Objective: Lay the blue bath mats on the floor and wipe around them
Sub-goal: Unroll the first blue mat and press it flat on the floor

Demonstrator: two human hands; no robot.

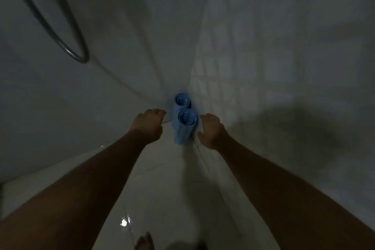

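I saw two rolled blue bath mats (184,119) standing upright in the dim floor corner, between my left hand (149,126) and right hand (211,131). Both hands hung empty, fingers loosely curled; murk hid whether fingertips touched the rolls.

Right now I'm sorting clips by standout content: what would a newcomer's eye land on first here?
Two rolled blue bath mats stand upright in the corner where the tiled walls meet the pale floor. The left hand and right hand reach toward them, one on each side, not yet gripping. A dark hose loops at upper left.
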